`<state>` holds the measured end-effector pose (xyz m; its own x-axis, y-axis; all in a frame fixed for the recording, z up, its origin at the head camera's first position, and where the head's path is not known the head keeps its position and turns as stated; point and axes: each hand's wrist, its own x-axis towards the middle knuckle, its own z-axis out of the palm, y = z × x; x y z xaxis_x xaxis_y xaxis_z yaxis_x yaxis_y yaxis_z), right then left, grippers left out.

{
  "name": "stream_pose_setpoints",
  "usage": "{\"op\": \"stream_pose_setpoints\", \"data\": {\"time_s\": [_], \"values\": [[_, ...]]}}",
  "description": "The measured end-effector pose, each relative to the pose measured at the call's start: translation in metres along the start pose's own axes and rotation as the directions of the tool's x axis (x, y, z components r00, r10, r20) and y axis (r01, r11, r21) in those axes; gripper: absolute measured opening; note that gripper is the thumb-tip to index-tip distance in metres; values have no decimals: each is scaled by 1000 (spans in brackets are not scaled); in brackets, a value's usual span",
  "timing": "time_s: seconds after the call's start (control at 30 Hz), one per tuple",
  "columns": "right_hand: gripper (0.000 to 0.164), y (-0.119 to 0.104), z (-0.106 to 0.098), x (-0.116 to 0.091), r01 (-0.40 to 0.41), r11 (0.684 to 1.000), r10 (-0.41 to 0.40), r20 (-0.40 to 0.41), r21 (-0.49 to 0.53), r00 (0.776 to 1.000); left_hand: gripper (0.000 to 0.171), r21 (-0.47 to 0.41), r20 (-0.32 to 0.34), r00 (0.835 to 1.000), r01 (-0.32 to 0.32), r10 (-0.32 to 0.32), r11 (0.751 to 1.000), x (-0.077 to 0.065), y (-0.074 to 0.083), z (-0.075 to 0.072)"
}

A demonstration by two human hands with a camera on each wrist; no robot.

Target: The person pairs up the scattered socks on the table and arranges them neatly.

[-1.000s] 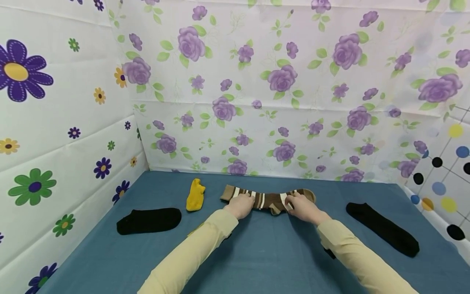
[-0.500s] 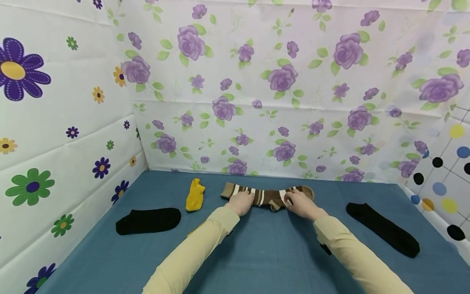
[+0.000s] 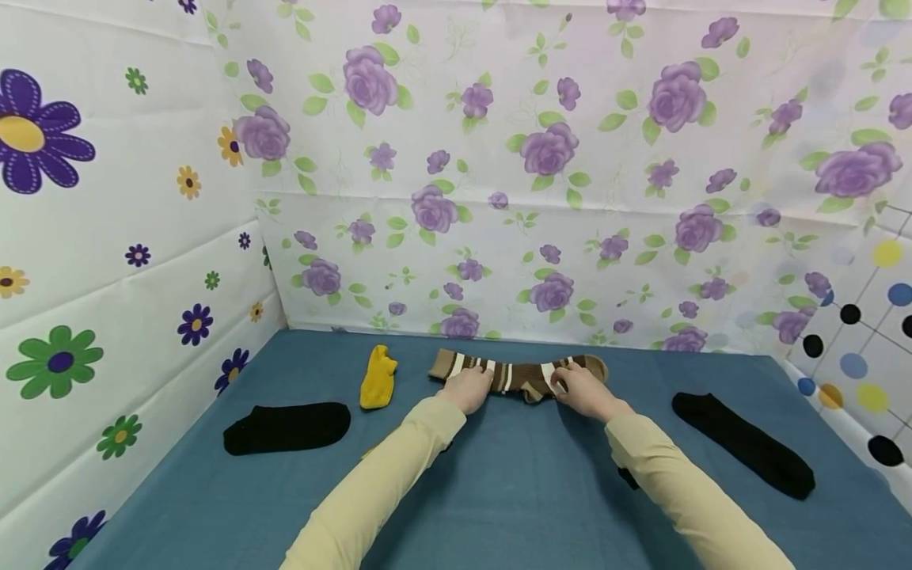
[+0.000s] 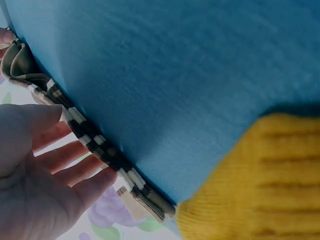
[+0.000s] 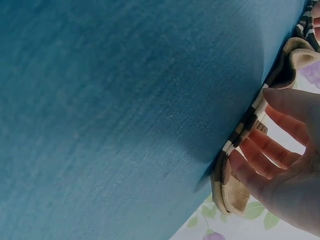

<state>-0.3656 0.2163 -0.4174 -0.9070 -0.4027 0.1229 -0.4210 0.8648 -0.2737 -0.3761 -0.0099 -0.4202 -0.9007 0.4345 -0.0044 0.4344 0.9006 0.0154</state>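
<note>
A brown, white-striped pair of socks [image 3: 523, 376] lies sideways near the back of the blue table, its layers showing in the left wrist view. My left hand [image 3: 466, 388] rests its spread fingertips on the left part of the socks; the thumb tip [image 4: 57, 115] touches their edge. Toward the other end, my right hand [image 3: 586, 392] presses down with loosely bent fingers, its thumb [image 5: 277, 97] against a white stripe. Both hands come from above, and neither appears to wrap round the fabric. A heel bulges toward me between the hands.
A yellow sock [image 3: 378, 378] and a black sock [image 3: 287, 428] lie to the left. Another black sock [image 3: 742, 445] lies on the right. Ribbed yellow knit [image 4: 255, 185] is close to the left wrist, mostly hidden by the sleeve in the head view. Patterned cloth walls [image 3: 463, 261] border the table.
Both hands and the striped socks have slid slightly away from me, toward the back wall. The right hand has also shifted a little left. The other socks stay where they were.
</note>
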Motion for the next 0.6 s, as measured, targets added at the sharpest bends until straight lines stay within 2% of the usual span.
{"op": "stream_pose_setpoints", "data": {"time_s": [0.03,0.07,0.17,0.27,0.3,0.43,0.6], "values": [[22,0,0,1,-1,1000,1,-1,0,1000,29,-3,20,1000,14,-14,1000,5,-1,3],[22,0,0,1,-5,1000,5,-1,2,1000,29,-6,14,1000,9,-9,1000,13,-5,12],[22,1,0,2,-7,1000,7,-4,0,1000,30,-13,47,999,29,-28,999,18,-6,16],[22,1,1,2,-12,1000,12,0,2,1000,31,-14,62,998,34,-33,999,14,-4,12],[22,1,2,2,-13,1000,13,2,2,1000,32,-18,85,995,50,-49,999,6,1,3],[22,0,2,2,-26,1000,26,5,6,1000,32,5,62,998,31,-31,1000,-5,3,-4],[22,2,2,5,-35,999,35,-3,-4,999,32,36,56,998,-1,-1,999,-5,2,-8]]}}
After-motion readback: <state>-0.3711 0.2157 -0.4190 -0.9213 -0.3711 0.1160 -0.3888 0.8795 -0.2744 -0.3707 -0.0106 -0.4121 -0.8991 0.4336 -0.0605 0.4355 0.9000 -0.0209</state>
